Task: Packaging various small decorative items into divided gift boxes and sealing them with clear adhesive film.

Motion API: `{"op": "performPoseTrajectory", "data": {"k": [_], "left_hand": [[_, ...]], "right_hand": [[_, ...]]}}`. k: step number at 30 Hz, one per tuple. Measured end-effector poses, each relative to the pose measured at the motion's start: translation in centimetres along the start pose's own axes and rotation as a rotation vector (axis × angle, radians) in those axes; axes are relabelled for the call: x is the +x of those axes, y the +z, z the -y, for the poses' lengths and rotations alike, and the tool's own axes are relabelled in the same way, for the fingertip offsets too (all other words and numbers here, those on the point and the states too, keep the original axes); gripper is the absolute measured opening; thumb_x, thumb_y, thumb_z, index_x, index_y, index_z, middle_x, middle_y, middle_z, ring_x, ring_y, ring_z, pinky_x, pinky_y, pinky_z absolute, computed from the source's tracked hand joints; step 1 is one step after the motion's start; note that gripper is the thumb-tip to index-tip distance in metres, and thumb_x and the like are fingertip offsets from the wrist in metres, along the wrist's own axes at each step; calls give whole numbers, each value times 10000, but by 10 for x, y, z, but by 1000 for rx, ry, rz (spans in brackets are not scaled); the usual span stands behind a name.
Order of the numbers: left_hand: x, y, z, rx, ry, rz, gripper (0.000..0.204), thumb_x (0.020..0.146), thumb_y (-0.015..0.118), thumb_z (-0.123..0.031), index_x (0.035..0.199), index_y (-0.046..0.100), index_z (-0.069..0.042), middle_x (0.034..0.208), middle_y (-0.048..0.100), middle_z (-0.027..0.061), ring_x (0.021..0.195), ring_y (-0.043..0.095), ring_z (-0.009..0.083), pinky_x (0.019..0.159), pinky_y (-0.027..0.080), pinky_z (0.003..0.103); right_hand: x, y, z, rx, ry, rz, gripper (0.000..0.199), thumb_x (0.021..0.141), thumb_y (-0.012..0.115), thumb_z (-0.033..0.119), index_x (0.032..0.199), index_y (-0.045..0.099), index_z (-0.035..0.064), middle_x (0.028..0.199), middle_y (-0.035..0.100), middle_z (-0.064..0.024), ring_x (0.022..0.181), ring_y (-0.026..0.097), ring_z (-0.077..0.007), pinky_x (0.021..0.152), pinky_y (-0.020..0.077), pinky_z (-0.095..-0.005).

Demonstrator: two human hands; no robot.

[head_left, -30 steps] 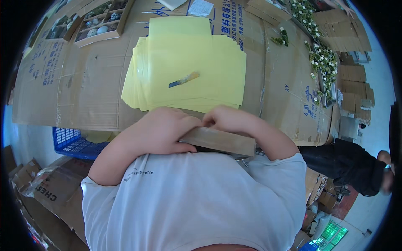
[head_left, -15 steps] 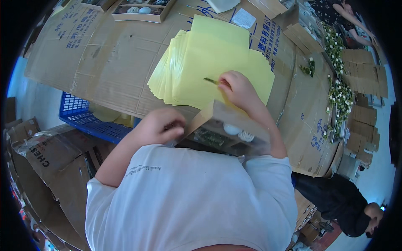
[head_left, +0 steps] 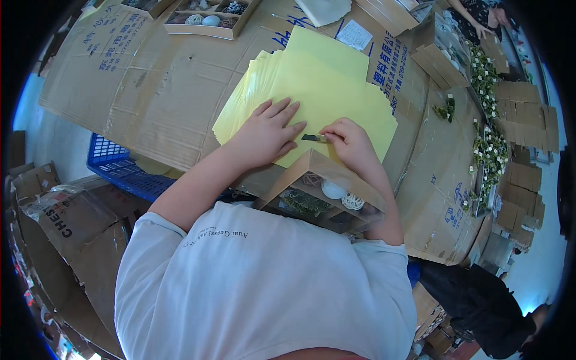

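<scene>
A fanned stack of yellow sheets point(head_left: 324, 90) lies on a cardboard-covered table point(head_left: 150, 90). My left hand point(head_left: 264, 133) rests flat on the near part of the stack, fingers spread. My right hand point(head_left: 351, 141) pinches a small dark cutter point(head_left: 314, 138) whose tip touches the sheets between the two hands. A shallow wooden box point(head_left: 318, 192) with compartments holding a white ball, a woven ball and greenery leans against my chest under my right forearm.
A blue plastic crate point(head_left: 120, 168) sits below the table's left edge. Another compartment tray point(head_left: 207, 15) lies at the far side. Small flower decorations point(head_left: 486, 78) and stacked cardboard pieces point(head_left: 528, 120) fill the right. Another person's arm point(head_left: 474, 18) shows top right; cartons stand lower left.
My hands let go of the wooden box at my chest. The right hand reached out and took the cutter from the yellow sheets; the left hand came forward and pressed flat on the stack.
</scene>
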State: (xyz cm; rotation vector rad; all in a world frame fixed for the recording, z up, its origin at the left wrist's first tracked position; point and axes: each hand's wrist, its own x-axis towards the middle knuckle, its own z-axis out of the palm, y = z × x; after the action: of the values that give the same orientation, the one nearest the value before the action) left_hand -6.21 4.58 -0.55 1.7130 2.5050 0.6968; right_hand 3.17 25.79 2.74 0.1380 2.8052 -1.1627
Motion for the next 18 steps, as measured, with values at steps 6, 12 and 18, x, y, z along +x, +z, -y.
{"op": "performPoseTrajectory", "data": {"k": [6, 12, 18], "left_hand": [[3, 0, 1, -44, -24, -14, 427, 805, 643, -289, 1188, 585, -111, 1363, 443, 154, 1301, 381, 316, 1075, 295, 473], [3, -3, 2, -82, -43, -36, 422, 767, 666, -261, 1167, 602, -141, 1304, 484, 135, 1266, 417, 316, 1056, 313, 469], [1, -6, 1, -90, -7, -52, 301, 757, 676, -241, 1019, 612, -108, 1229, 518, 111, 1233, 439, 317, 1043, 321, 496]], "right_hand": [[5, 1, -17, 39, 18, -182, 101, 833, 588, 5, 897, 667, 3, 831, 586, -92, 768, 573, -200, 695, 454, -290], [3, 7, -9, 105, 38, -129, 89, 815, 601, 41, 865, 668, 10, 821, 588, -117, 758, 583, -254, 687, 465, -337], [0, 14, -10, 157, 38, -181, 86, 826, 588, 34, 862, 662, 5, 821, 586, -111, 750, 574, -247, 681, 461, -336]]}}
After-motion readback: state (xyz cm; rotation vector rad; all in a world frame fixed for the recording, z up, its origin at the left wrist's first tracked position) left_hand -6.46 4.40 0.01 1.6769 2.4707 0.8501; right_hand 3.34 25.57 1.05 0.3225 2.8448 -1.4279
